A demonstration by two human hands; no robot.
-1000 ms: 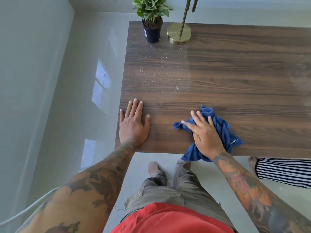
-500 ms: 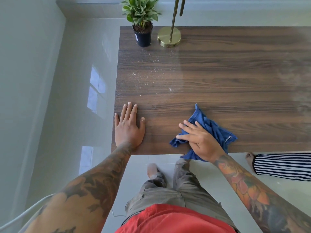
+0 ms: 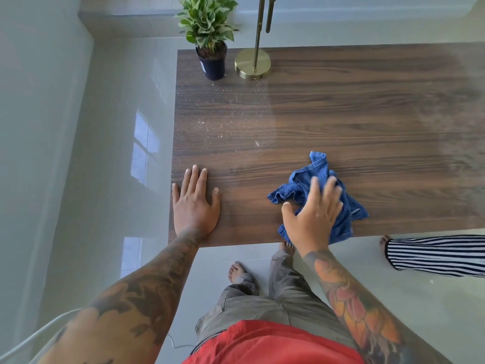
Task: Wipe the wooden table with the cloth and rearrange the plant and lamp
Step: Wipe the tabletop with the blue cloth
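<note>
I had my left hand (image 3: 194,206) flat on the counter (image 3: 341,122) at its near left corner, fingers straight and together, holding nothing. My right hand (image 3: 313,216) lay spread over the cloth (image 3: 319,174), fingers extended and pressing it down near the counter's near edge; the fingers were blurred, so I could not tell more about how they lay. The blue cloth was crumpled, one corner sticking up toward the far side and another reaching the near edge. The plant (image 3: 210,40) stood upright in its dark pot at the far left corner, with the lamp (image 3: 252,63) just beside it on the right, its brass base on the far edge. Pale crumbs (image 3: 210,124) were scattered on the counter between those two and my left hand. A striped leg (image 3: 435,254) showed on the floor (image 3: 105,179) at right.
</note>
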